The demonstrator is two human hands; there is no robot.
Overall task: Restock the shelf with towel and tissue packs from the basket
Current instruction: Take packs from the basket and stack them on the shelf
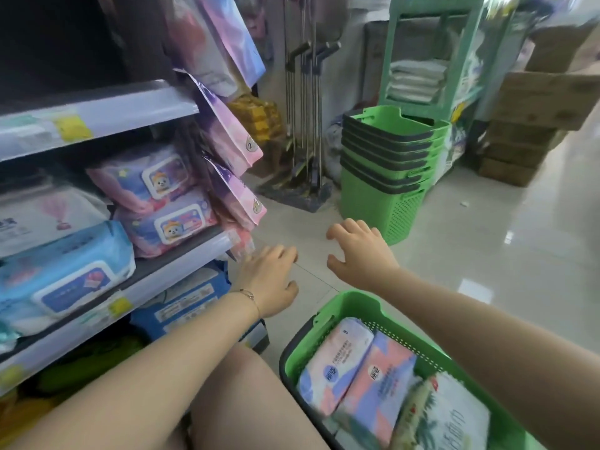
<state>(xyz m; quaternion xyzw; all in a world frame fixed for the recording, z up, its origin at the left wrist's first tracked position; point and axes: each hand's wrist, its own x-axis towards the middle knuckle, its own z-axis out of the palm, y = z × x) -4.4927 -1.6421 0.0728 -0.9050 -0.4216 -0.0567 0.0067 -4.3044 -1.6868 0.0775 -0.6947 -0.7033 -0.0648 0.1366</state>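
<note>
A green basket (324, 316) sits on the floor at the lower right. It holds two pink-and-purple tissue packs (337, 365) and a white pack with green print (451, 414). The grey shelf (168, 274) on the left carries blue wipe packs (65, 271) and pink-purple wipe packs (152, 183). My left hand (272, 280) hovers beside the shelf's end, fingers relaxed and empty. Above the basket's far rim, my right hand (360, 251) is spread, holding nothing.
Pink hanging packs (233, 141) dangle from the shelf's end. A stack of green baskets (386, 167) stands on the tiled floor ahead, with mops (305, 125) behind it. A green rack (425, 66) with folded towels and cardboard boxes (535, 102) are at the back right.
</note>
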